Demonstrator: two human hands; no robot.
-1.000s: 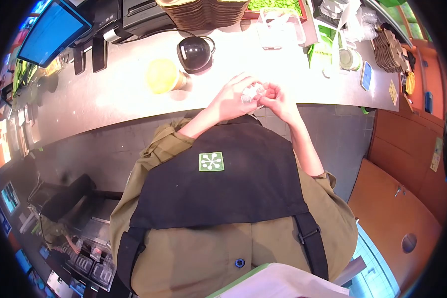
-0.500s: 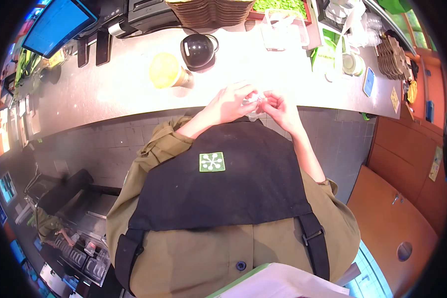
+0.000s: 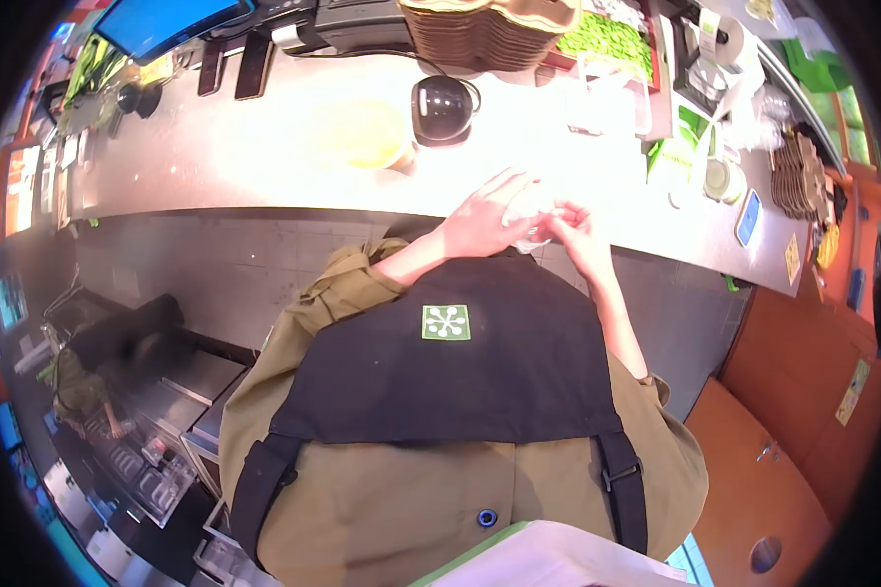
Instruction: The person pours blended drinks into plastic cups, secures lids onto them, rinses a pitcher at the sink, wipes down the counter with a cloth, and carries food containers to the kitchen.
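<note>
A small piece of clear, crumpled plastic sits between the two hands, over the near edge of the surface, right of that edge's middle; glare hides its exact shape. The left hand comes in from the left with its back up, fingers bent over the plastic and holding it. The right hand meets it from the other side, its fingers curled and drawn close together at the plastic, though how firmly they grip I cannot tell. Both forearms reach forward from rolled sleeves, bent inward so that the hands nearly meet in front of the dark apron. Beyond the left hand, toward the far edge, stand a yellowish cup, washed out by light, and just beside it a rounded black device with a cable. Behind these, at the far edge, rise stacked brown carriers; to their right lies a tray of green pieces, with a clear container in front of it. Toward the right end are a green-and-white packet, a pale round container and, near the near right corner, a phone.
</note>
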